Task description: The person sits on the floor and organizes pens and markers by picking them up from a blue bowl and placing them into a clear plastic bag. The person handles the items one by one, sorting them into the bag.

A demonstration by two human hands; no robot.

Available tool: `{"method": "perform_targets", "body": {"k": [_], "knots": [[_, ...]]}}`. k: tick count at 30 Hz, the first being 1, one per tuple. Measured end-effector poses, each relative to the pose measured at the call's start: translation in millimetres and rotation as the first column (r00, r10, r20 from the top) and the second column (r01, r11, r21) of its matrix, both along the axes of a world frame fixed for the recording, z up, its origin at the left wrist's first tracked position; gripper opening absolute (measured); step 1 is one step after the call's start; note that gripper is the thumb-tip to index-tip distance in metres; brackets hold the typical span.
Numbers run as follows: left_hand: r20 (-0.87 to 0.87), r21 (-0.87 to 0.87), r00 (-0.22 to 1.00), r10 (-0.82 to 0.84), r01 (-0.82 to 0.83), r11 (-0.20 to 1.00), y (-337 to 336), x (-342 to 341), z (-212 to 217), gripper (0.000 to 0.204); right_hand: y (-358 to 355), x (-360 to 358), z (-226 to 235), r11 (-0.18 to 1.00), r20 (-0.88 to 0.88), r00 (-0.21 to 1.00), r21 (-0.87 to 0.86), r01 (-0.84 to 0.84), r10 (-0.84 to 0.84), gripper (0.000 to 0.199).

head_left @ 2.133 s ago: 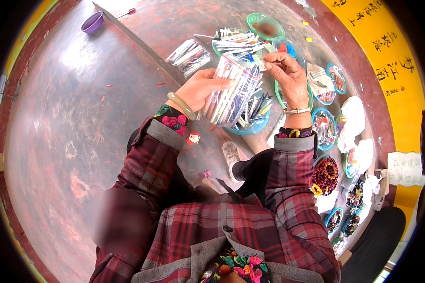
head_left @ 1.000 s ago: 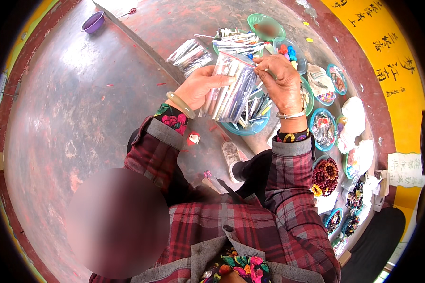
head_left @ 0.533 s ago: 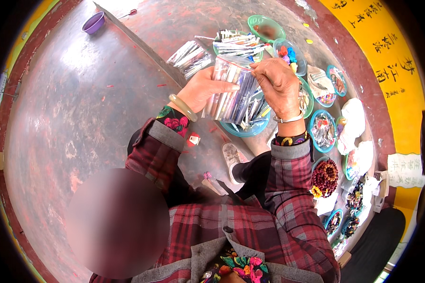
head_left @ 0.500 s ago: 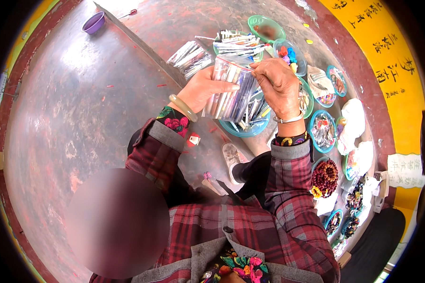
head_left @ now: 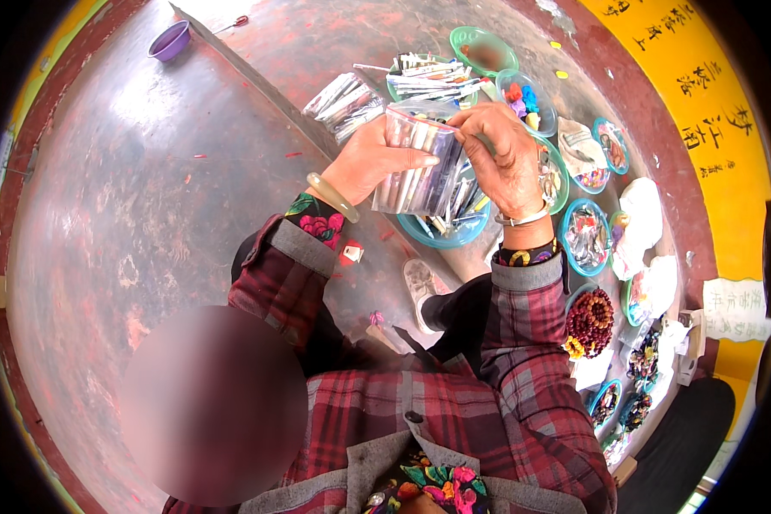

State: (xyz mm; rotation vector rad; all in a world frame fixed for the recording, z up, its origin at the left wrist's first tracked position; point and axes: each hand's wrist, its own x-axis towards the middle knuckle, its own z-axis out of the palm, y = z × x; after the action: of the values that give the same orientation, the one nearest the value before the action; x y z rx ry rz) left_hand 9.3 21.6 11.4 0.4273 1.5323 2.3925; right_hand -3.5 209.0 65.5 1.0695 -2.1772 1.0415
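A clear zip bag (head_left: 415, 176) full of pens hangs between my hands, its red-edged mouth at the top. My left hand (head_left: 370, 163) grips its left side, the thumb lying flat across the front and the fingers hidden behind. With thumb and forefinger my right hand (head_left: 504, 158) pinches the bag's top right corner. Just beneath the bag stands a blue basket (head_left: 451, 240) of loose pens, partly covered by it. Beyond my left hand lies a filled bag of pens (head_left: 344, 107) on the floor, beside a green basket heaped with pens (head_left: 433, 81).
Along the right stand several baskets: a clear-blue one with colourful pieces (head_left: 527, 98), a blue one with small packets (head_left: 585, 237), and one with dark red beads (head_left: 589, 325). White cloth bags (head_left: 641, 223) sit among them. A purple basin (head_left: 170, 41) rests far left.
My right hand has shifted slightly along the bag's top edge, its fingers a little less curled. The bag has tilted slightly; my left hand keeps its hold.
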Motion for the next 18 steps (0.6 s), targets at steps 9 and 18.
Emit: {"method": "perform_targets", "body": {"k": [9, 18], "knots": [[-0.045, -0.083, 0.99, 0.13, -0.134, 0.988, 3, -1, -5, 0.031, 3, -4, -5, 1.0, -0.034, 0.999, -0.002, 0.028, -0.028, 0.01], [-0.064, -0.001, 0.98, 0.189, -0.19, 0.982, -11, -4, 2, 0.029, 42, -37, -50, 0.866, 0.511, 0.855, -0.386, 0.318, -0.086, 0.012]]}}
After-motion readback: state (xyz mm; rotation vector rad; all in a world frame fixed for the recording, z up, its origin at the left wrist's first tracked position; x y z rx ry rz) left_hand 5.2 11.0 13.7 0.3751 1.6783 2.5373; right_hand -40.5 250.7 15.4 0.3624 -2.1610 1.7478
